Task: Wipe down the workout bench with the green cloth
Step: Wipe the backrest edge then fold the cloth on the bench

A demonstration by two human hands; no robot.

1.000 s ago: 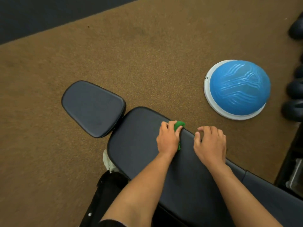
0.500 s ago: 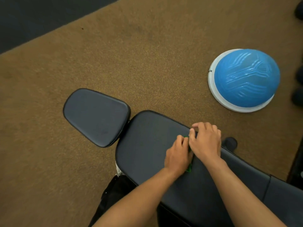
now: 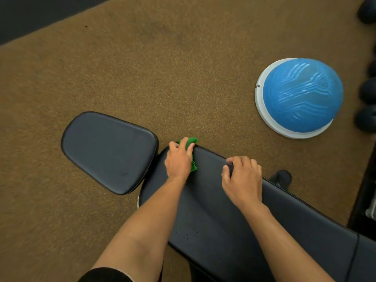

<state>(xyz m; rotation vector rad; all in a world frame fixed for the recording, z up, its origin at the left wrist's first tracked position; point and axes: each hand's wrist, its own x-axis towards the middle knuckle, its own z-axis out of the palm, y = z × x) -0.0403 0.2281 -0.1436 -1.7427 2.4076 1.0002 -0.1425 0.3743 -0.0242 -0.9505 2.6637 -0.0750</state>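
Two dark padded sections make up the long black vinyl workout bench (image 3: 213, 200), which lies on a speckled tan-brown gym floor (image 3: 142, 68); the shorter rounded seat pad (image 3: 107, 151) sits just beyond the long pad's narrow end, with a slim gap between them. Well apart from the bench, out on the floor on its far side, rests a blue half-dome balance trainer with a white rim (image 3: 299, 96), and dark rounded shapes, too cropped to identify, line the frame edge beyond it. A strip of darker flooring borders the tan area farthest from the bench.

On the long pad's far corner, next to the gap, the left hand (image 3: 179, 159) presses the small crumpled green cloth (image 3: 191, 153) flat, fingers spread over it and curled slightly at the tips; the cloth peeks out past the fingertips over the bench edge and beside the palm. The right hand (image 3: 242, 180) rests further along the same far edge of the bench, fingers bent and hooked over the rim, holding nothing else, apparently bracing.

For a good wipe, the person would likely do best to keep the palm flat on the cloth, run overlapping passes along the pad, follow the rounded edge, then cover the seat pad, which looks untouched
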